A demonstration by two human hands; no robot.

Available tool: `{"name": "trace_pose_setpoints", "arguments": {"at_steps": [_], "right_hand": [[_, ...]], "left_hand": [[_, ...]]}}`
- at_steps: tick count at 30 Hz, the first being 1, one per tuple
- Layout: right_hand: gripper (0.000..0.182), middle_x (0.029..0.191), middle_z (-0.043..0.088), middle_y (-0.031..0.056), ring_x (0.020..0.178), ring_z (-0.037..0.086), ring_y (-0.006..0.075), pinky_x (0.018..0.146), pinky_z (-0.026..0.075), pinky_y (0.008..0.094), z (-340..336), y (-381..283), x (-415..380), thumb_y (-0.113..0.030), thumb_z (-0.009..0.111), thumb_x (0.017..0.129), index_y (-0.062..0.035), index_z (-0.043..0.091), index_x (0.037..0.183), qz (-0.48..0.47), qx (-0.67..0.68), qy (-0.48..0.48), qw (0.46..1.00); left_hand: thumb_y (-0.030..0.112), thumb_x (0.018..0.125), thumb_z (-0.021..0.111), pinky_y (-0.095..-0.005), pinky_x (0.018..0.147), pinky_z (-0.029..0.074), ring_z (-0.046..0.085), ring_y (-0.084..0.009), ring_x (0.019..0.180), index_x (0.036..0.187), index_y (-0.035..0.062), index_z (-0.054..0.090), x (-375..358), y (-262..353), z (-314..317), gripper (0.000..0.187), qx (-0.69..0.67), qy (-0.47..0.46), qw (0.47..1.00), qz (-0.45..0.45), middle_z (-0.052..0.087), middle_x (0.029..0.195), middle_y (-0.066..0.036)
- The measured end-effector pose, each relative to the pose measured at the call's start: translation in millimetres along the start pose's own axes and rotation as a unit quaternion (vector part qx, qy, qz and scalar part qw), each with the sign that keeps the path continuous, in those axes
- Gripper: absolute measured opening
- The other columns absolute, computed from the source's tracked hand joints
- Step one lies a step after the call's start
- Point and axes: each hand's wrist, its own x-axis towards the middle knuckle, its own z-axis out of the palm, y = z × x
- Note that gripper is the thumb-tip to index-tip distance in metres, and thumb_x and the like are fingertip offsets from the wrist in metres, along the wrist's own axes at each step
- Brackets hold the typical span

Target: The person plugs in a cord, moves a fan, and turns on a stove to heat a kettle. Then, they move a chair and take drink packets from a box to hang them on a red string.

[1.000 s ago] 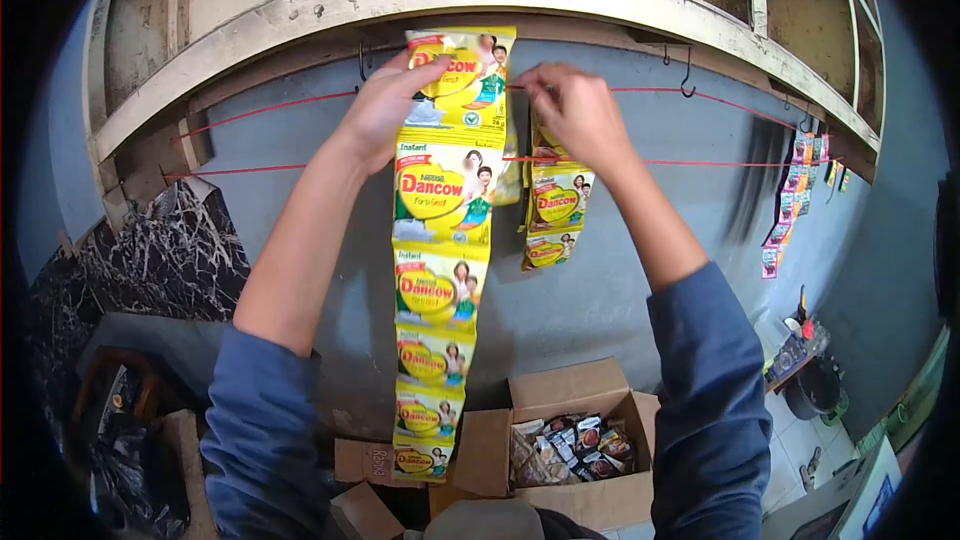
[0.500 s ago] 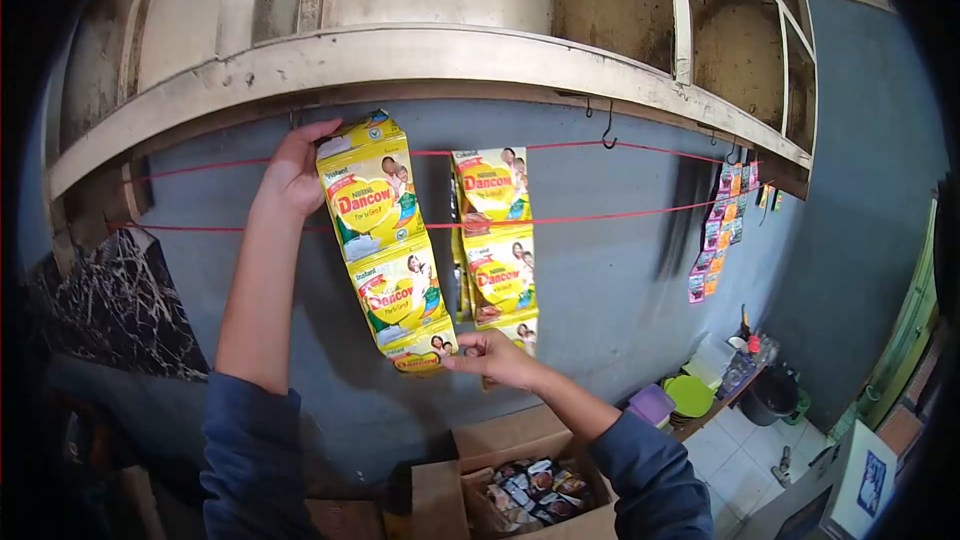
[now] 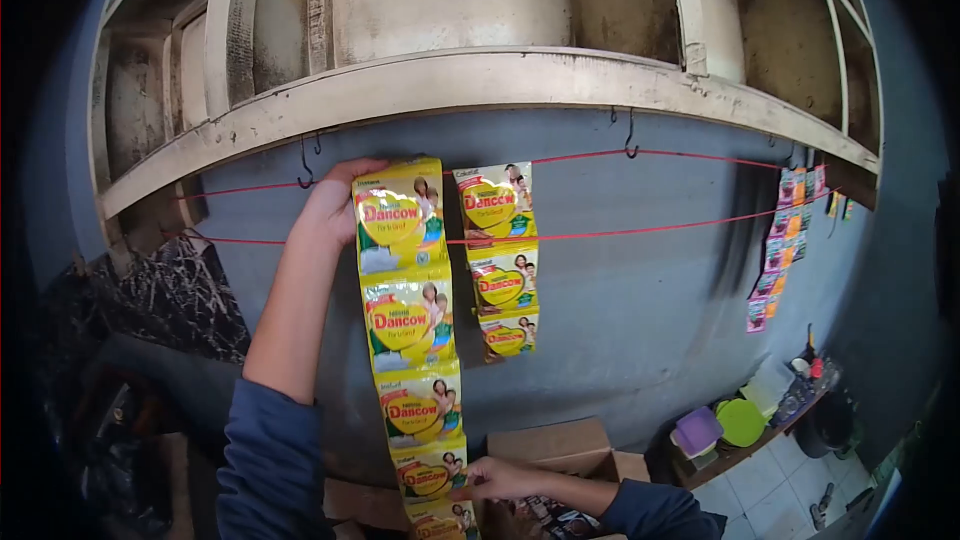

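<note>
A long strip of yellow Dancow milk sachets (image 3: 408, 320) hangs in front of the red strings, several sachets long. My left hand (image 3: 345, 202) grips its top edge at the height of the upper string, its fingers partly hidden behind the strip. Low down, my right hand (image 3: 492, 480) pinches the strip's right edge near the lower sachets. Beside it, a shorter strip of Dancow sachets (image 3: 505, 285) hangs on the strings, apart from the strip in my hands.
Above runs a wooden shelf frame (image 3: 480, 75) with black hooks (image 3: 631, 135) under it. Two red strings (image 3: 640, 230) span the blue wall. Small sachet strips (image 3: 775, 250) hang at right. Below stand an open cardboard box (image 3: 550, 440) and plastic containers (image 3: 740, 422).
The strip in my hands now hangs straighter and longer, with more sachets showing. My right hand has moved down along it. The view has shifted, so the shelf and strings appear lower.
</note>
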Motion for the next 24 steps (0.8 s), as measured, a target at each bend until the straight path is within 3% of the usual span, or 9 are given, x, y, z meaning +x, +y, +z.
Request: {"name": "trace_pose_setpoints", "arguments": {"at_steps": [2, 4, 5, 7, 11, 14, 16, 20, 24], "right_hand": [[0.036, 0.057, 0.052, 0.0050, 0.048, 0.052, 0.0131, 0.046, 0.042, 0.0252, -3, 9, 4, -0.041, 0.057, 0.077, -0.0053, 0.059, 0.081, 0.020, -0.001, -0.005, 1.000], [0.032, 0.070, 0.058, 0.0114, 0.062, 0.057, 0.0228, 0.056, 0.045, 0.0324, -8, 40, 14, -0.034, 0.059, 0.075, -0.0070, 0.057, 0.091, -0.223, -0.244, 0.224, 0.917], [0.032, 0.070, 0.058, 0.0114, 0.062, 0.057, 0.0228, 0.056, 0.045, 0.0324, -12, 32, 10, -0.034, 0.059, 0.075, -0.0070, 0.057, 0.091, -0.225, -0.242, 0.218, 0.918], [0.036, 0.080, 0.058, 0.0163, 0.075, 0.057, 0.0303, 0.064, 0.044, 0.0376, -30, -8, 2, -0.032, 0.059, 0.074, -0.0095, 0.053, 0.101, -0.143, -0.191, 0.270, 0.933], [0.033, 0.081, 0.057, 0.0162, 0.076, 0.057, 0.0292, 0.064, 0.044, 0.0365, -19, -28, 23, -0.027, 0.060, 0.075, -0.0087, 0.054, 0.100, 0.001, -0.232, 0.164, 0.959], [0.026, 0.077, 0.058, 0.0150, 0.072, 0.057, 0.0300, 0.062, 0.044, 0.0367, -4, -9, 56, -0.026, 0.059, 0.076, -0.0078, 0.057, 0.095, -0.093, -0.233, 0.198, 0.948], [0.025, 0.074, 0.057, 0.0169, 0.068, 0.055, 0.0334, 0.059, 0.044, 0.0376, -3, -10, 67, -0.029, 0.056, 0.078, -0.0075, 0.060, 0.090, -0.351, -0.182, 0.311, 0.864], [0.027, 0.069, 0.057, 0.0179, 0.063, 0.057, 0.0320, 0.057, 0.044, 0.0381, -14, -43, 43, -0.028, 0.056, 0.078, -0.0024, 0.061, 0.084, -0.185, -0.165, 0.335, 0.909], [0.034, 0.049, 0.053, 0.0163, 0.050, 0.056, 0.0319, 0.051, 0.044, 0.0380, -45, -83, 11, -0.029, 0.053, 0.080, 0.0044, 0.057, 0.073, 0.034, -0.248, 0.385, 0.888]], "left_hand": [[0.010, 0.077, 0.051, -0.0394, 0.075, 0.048, 0.057, -0.0294, 0.084, 0.098, -0.0057, 0.047, 1, 12, -10, 0.026, -0.081, -0.016, 0.993, -0.089, 0.055, 0.095, -0.021], [0.010, 0.078, 0.053, -0.0376, 0.079, 0.046, 0.056, -0.0288, 0.087, 0.100, -0.0058, 0.047, -11, 16, 2, 0.028, -0.010, -0.033, 0.999, -0.040, 0.055, 0.098, -0.020], [0.007, 0.077, 0.052, -0.0372, 0.082, 0.045, 0.055, -0.0283, 0.091, 0.104, -0.0053, 0.045, -24, 13, 10, 0.030, 0.047, -0.021, 0.998, -0.029, 0.054, 0.101, -0.020], [0.003, 0.077, 0.051, -0.0367, 0.084, 0.044, 0.053, -0.0278, 0.095, 0.107, -0.0047, 0.043, -40, 13, 16, 0.032, 0.110, -0.005, 0.994, -0.013, 0.052, 0.105, -0.019], [-0.003, 0.077, 0.049, -0.0358, 0.087, 0.042, 0.048, -0.0271, 0.104, 0.115, -0.0012, 0.036, -53, 15, -2, 0.039, 0.152, -0.089, 0.984, 0.030, 0.046, 0.113, -0.018], [-0.002, 0.078, 0.049, -0.0339, 0.086, 0.042, 0.048, -0.0266, 0.104, 0.112, -0.0010, 0.038, -57, 11, -5, 0.036, 0.064, -0.037, 0.993, 0.096, 0.048, 0.109, -0.018], [-0.003, 0.077, 0.051, -0.0341, 0.086, 0.043, 0.048, -0.0269, 0.103, 0.116, 0.0017, 0.033, -55, 13, -8, 0.043, 0.029, 0.017, 0.999, -0.018, 0.047, 0.109, -0.018], [-0.005, 0.077, 0.050, -0.0342, 0.086, 0.043, 0.049, -0.0262, 0.102, 0.123, 0.0064, 0.019, -67, 12, -10, 0.057, 0.155, -0.081, 0.984, -0.027, 0.043, 0.114, -0.018], [-0.006, 0.079, 0.047, -0.0368, 0.087, 0.042, 0.049, -0.0273, 0.103, 0.122, 0.0046, 0.021, -55, 24, -13, 0.052, 0.077, -0.054, 0.993, 0.068, 0.042, 0.115, -0.019]]}}
